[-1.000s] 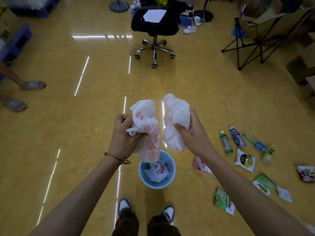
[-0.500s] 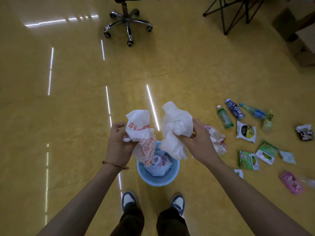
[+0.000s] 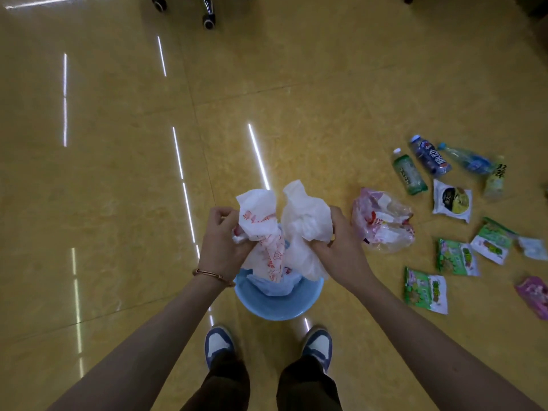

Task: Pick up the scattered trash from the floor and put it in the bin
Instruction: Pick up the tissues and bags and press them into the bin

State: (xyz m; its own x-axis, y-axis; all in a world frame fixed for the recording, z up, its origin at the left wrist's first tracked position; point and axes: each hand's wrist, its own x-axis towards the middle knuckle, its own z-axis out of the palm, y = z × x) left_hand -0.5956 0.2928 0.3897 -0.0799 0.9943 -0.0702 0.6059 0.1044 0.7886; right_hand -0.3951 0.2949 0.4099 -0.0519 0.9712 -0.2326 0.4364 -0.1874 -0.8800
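A small blue bin (image 3: pixel 278 310) stands on the floor just ahead of my shoes, with white plastic inside. My left hand (image 3: pixel 221 241) grips a crumpled white plastic bag with red print (image 3: pixel 261 221). My right hand (image 3: pixel 344 250) grips a plain white plastic bag (image 3: pixel 305 218). Both bags hang right over the bin, their lower ends reaching its opening. To the right on the floor lie a clear crumpled bag (image 3: pixel 382 223), three plastic bottles (image 3: pixel 430 157) and several snack wrappers (image 3: pixel 425 290).
The floor is glossy yellow tile with light streaks. Office chair wheels (image 3: pixel 209 22) show at the top edge. My two shoes (image 3: pixel 219 345) stand close behind the bin. A pink wrapper (image 3: pixel 533 295) lies at the far right edge.
Both hands have come down with their bags toward the bin, and the bags' lower ends now reach its opening. My view has tilted further down.
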